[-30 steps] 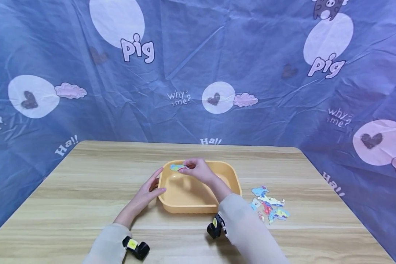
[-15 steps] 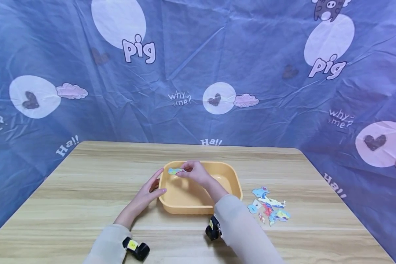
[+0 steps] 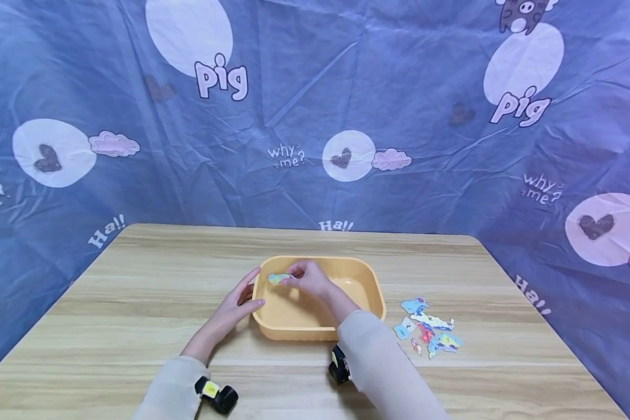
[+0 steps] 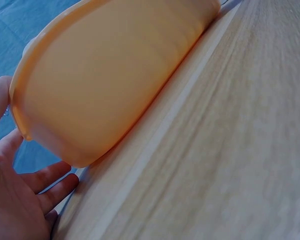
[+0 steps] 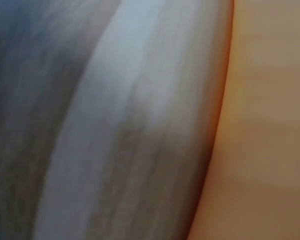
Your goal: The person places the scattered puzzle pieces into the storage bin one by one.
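Observation:
A shallow orange-yellow plastic basin [image 3: 299, 333] with rounded corners stands on the table. My left hand [image 3: 230, 312] holds its left side, thumb over the rim and the other fingers along the outside; the left wrist view shows those fingers against the basin's wall. Inside the basin's far left part, my right hand [image 3: 315, 280] pinches a small flat colourful cutout [image 3: 278, 279], blue-green and yellow. In the right wrist view only the basin's outer wall [image 5: 270, 125] and the blurred table appear; the hand is out of sight there.
Several flat colourful cutouts [image 3: 431, 322], blue, white, red and yellow, lie in a loose pile right of the basin. The wood-grain table [image 3: 110, 326] reaches back to a blue printed cloth [image 3: 273, 192] hanging behind and at both sides.
My right hand has come down and slightly nearer inside the basin, with the cutout still pinched. The left hand and the basin stay in place.

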Available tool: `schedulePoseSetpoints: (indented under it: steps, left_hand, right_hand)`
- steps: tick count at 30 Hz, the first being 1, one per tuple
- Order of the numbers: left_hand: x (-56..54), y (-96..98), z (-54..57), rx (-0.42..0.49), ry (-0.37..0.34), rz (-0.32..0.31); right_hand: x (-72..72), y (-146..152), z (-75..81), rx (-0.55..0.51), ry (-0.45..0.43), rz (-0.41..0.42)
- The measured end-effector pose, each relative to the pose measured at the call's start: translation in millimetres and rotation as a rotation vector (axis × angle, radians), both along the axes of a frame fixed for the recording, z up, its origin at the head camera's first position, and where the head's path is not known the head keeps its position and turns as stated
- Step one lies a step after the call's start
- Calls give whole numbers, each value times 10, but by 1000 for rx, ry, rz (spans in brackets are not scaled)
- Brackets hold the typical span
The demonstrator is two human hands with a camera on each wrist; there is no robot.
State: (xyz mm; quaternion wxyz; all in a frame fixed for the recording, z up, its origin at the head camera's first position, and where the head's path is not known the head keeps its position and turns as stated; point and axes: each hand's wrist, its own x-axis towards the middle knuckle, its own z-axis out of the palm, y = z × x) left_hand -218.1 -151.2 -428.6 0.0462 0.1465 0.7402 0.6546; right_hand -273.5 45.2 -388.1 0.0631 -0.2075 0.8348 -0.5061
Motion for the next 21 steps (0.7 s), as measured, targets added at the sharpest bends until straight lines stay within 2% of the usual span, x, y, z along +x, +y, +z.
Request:
schedulePoseSetpoints:
  steps: [3, 15, 21]
  left_hand:
    - [3, -5, -1, 2, -1, -2]
    - [1, -11, 4, -2, -11, -4]
    - [8, -2, 13, 10, -24, -7]
  right_hand:
    - [-77, -1, -110, 37, 4, -2]
    - [-57, -21, -92, 85, -3, -6]
    - [-55, -18, -114, 129, 46, -3]
